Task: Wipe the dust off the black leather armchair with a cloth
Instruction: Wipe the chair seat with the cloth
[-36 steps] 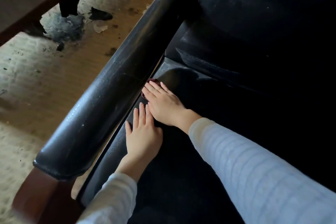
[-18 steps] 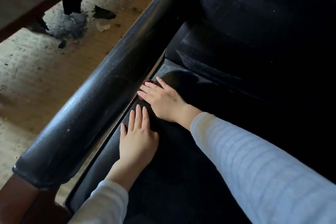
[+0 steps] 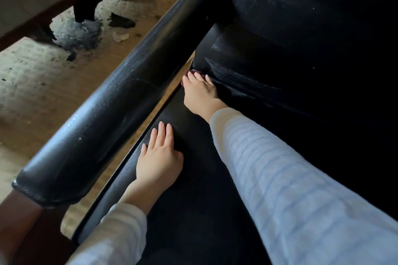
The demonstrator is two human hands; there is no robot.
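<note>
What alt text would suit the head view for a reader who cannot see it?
A person's right hand presses a dark red cloth into the back corner of a black leather armchair seat, beside the padded armrest. The left hand lies flat on the seat nearer the camera. Debris litters the floor beyond.

The right hand point(image 3: 200, 92) presses a dark red cloth point(image 3: 193, 72) flat into the back corner of the armchair's point(image 3: 280, 17) seat point(image 3: 193, 200), just beside the armrest point(image 3: 120, 84). The left hand point(image 3: 158, 157) lies flat on the seat, fingers point(image 3: 163, 133) straight. Debris point(image 3: 75, 32) litters the floor point(image 3: 32, 84).
</note>
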